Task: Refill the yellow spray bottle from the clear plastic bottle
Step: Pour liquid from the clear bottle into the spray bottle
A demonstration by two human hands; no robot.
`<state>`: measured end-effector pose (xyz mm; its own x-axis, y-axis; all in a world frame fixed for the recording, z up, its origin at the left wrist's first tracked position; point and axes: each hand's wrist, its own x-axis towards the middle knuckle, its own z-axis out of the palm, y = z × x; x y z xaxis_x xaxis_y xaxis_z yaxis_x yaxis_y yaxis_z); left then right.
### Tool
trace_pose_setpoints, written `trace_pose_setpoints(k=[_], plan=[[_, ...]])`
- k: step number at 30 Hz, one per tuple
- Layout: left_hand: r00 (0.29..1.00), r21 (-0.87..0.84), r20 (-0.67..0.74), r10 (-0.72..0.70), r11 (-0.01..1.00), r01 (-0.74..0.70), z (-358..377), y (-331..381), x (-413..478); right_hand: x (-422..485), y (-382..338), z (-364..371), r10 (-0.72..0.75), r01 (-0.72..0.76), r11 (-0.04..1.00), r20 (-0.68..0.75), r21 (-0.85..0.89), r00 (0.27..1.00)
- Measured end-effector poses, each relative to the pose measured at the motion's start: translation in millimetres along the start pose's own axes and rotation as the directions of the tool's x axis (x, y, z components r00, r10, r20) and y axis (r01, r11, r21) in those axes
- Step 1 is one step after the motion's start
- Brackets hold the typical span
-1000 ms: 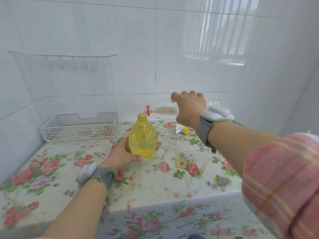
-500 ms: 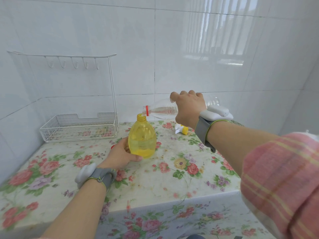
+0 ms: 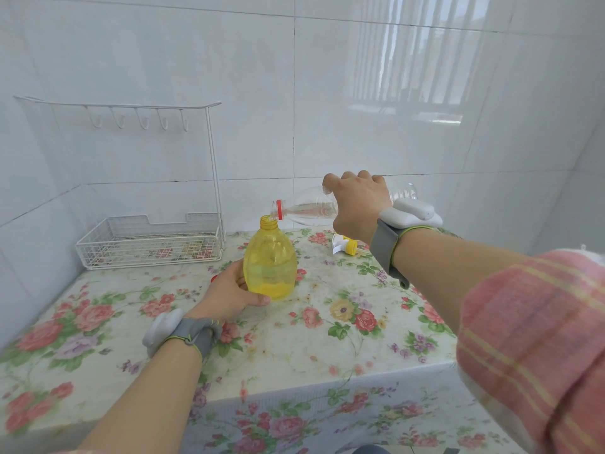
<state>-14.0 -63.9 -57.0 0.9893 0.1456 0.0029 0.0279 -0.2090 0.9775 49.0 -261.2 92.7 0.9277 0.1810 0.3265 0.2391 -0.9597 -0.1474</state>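
Yellow spray bottle [image 3: 270, 267] stands upright on the floral surface [image 3: 294, 339], neck uncapped, liquid low in its base. My left hand [image 3: 229, 296] grips its lower body. My right hand [image 3: 357, 204] is wrapped round the clear plastic bottle [image 3: 307, 209], which lies nearly level, its red-ringed mouth just over the yellow neck. Step in hand, as I judge: the pour. Flow cannot be confirmed. Next move calls for a gradual tilt with the 2 mouths aligned. Spray head [image 3: 343, 247] lies behind, awaiting refit.

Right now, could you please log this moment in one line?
step: pouring | right hand: tilts clear bottle over yellow bottle mouth | left hand: grips yellow bottle | spray head: off, on table
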Motion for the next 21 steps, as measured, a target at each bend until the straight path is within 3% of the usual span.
trace_pose_setpoints(k=[12, 18, 21], plan=[[1.000, -0.005, 0.001, 0.000, 1.000, 0.000, 0.2, 0.2, -0.1, 2.7, -0.6, -0.2, 0.017, -0.018, 1.000, 0.018, 0.018, 1.000], [1.000, -0.016, 0.000, -0.003, 1.000, 0.003, 0.1, -0.8, 0.2, -4.8, 2.2, 1.6, -0.091, 0.086, 0.990, -0.042, -0.115, 0.995], [1.000, -0.014, 0.003, -0.005, 1.000, 0.005, -0.1, -0.6, 0.1, -1.7, 1.1, 1.3, -0.052, 0.049, 0.996, -0.038, -0.080, 0.998]])
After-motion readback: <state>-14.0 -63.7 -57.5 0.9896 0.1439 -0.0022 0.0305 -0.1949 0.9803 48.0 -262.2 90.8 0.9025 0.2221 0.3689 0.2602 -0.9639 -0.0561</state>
